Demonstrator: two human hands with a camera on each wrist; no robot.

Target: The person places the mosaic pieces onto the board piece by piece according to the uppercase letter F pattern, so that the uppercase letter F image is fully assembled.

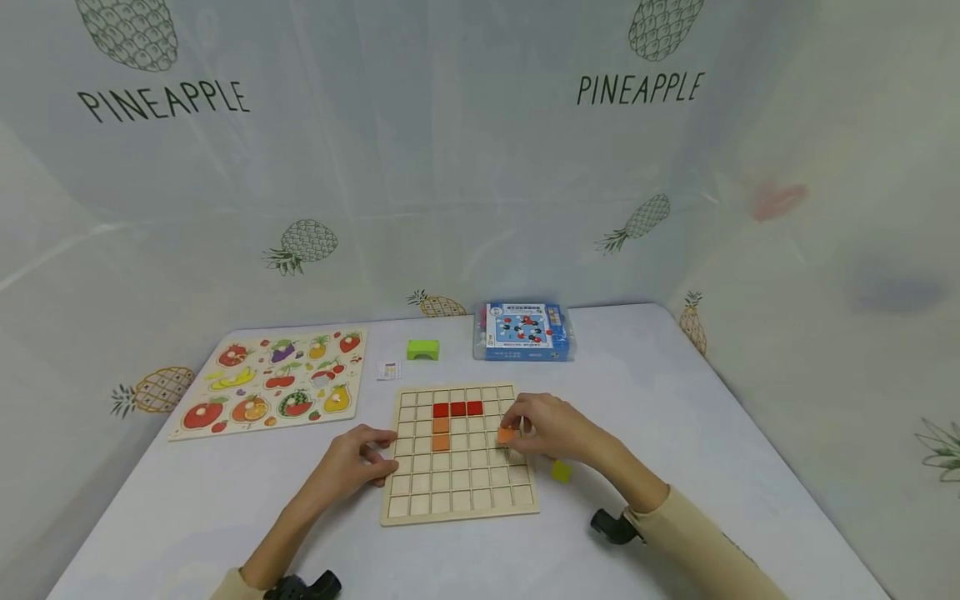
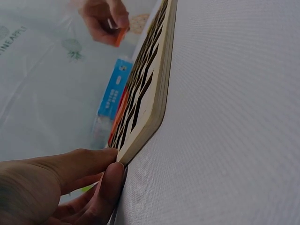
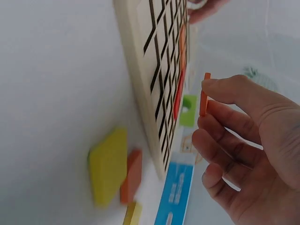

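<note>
our left hand holds the board, our right hand pinches an orange tile; left of that grip, five tiles are set, most cells bare.

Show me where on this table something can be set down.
Bare table: right of the box; in front of the board; and in front of the puzzle, left of the left hand. Crowded: the board's right edge, where the right hand holds an orange tile and a yellow tile lies nearby; also between puzzle and box: green block, card.
</note>
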